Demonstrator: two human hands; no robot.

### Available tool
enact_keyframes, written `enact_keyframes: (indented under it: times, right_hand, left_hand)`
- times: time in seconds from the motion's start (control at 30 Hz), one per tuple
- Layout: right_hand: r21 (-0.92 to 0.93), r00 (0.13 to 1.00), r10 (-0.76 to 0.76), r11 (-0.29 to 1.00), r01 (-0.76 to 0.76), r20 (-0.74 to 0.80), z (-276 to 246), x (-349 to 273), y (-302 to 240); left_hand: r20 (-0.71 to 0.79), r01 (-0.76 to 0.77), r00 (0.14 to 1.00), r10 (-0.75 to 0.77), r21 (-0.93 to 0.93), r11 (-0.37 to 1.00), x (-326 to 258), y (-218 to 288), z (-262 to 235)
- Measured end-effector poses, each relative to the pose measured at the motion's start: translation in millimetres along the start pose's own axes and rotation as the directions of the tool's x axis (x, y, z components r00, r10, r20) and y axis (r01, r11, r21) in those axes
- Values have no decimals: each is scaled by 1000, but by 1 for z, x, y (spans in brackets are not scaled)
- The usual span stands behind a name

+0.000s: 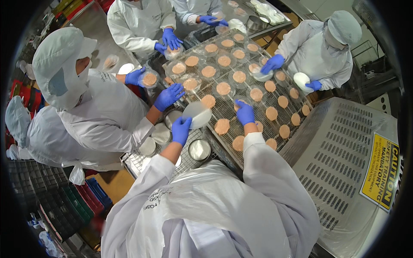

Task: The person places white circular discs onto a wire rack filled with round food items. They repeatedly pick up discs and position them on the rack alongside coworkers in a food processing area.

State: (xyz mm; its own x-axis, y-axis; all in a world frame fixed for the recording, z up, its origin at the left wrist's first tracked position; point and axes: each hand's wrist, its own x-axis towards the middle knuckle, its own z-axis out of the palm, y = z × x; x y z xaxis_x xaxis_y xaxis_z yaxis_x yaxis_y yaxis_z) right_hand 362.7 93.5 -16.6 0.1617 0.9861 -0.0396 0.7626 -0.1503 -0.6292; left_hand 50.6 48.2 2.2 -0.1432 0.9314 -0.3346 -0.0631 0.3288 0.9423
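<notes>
My left hand (181, 130), in a blue glove, pinches the edge of a round, translucent paper disc (198, 115) and holds it up by the conveyor's near left edge. Over the wire-mesh conveyor, my right hand (245, 113), gloved too, has its fingers closed at a flat, round pinkish patty (236, 106); the glove covers most of it. Many similar patties lie in rows around it, among them one patty (222, 126) to the left of my right wrist and another patty (271, 113) to the right.
Below my left hand, a wire rack (183, 165) bears a round metal tin (199, 150) of paper discs and loose disc stacks (161, 134). Co-workers in white stand left, beyond and right of the conveyor. A co-worker's gloved hand (169, 96) reaches close. A slotted metal guard (333, 159) rises at right.
</notes>
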Motion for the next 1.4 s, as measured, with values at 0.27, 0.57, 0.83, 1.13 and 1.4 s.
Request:
enact_keyframes:
  times: [0.27,0.57,0.83,1.13,1.4]
  right_hand:
    - [460,996,-5,887,-35,86,43,-27,-104]
    - [-132,787,-34,989,-60,-617,-45,-9,67]
    - [341,986,141,926,-164,92,52,-80,-53]
    - [-678,964,-235,690,255,124,44,-27,19]
    - [-449,962,-18,887,-110,-273,153,16,95]
  left_hand:
    - [110,10,994,3,-118,993,7,18,14]
    - [117,85,989,-87,24,996,-6,-13,-34]
    - [188,7,982,-20,69,998,20,-26,-23]
    - [320,170,941,-113,-154,973,26,-58,-56]
    - [-62,358,932,-357,7,934,127,-254,-260]
